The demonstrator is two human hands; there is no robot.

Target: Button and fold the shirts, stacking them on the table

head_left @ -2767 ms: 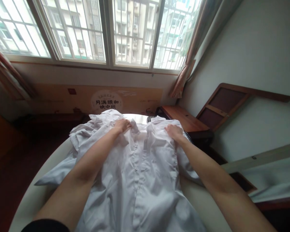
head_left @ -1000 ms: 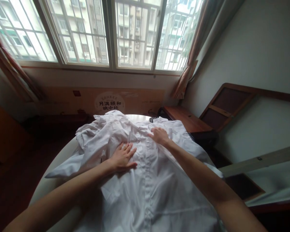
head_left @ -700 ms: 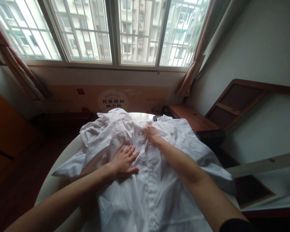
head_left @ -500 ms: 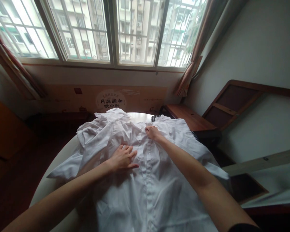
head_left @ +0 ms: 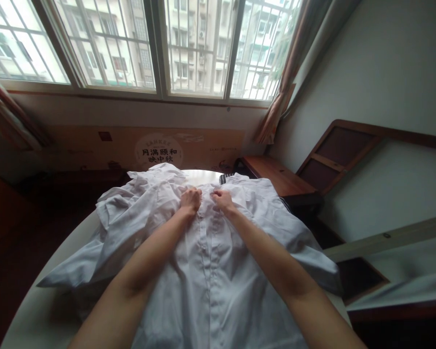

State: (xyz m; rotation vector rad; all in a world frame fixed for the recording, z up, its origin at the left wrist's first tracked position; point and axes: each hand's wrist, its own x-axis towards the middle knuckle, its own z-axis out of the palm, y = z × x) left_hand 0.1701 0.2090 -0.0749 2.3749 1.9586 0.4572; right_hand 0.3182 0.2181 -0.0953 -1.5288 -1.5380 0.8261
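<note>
A white shirt (head_left: 188,291) lies spread over a round white table, its front placket running toward me down the middle. Both hands are at the far end of the placket, close to the collar area. My left hand (head_left: 191,198) is closed, gripping the cloth on the left side of the placket. A short gap to the right, my right hand (head_left: 223,198) pinches the cloth on the other side. The fingertips are partly hidden by the hands. Wrinkled fabric bunches to the left, and a sleeve point reaches out over the tabletop.
Bare rim of the white table (head_left: 32,300) shows at the left. A black-and-white striped item (head_left: 226,178) sits beyond the shirt. Behind are a brown wooden desk (head_left: 276,177), a cardboard panel with printed characters (head_left: 203,150), curtains (head_left: 276,116) and barred windows.
My left hand has moved from lying flat on the shirt forward to the far end of the placket and closed on the cloth. The right hand stays there, gripping. The view has shifted slightly.
</note>
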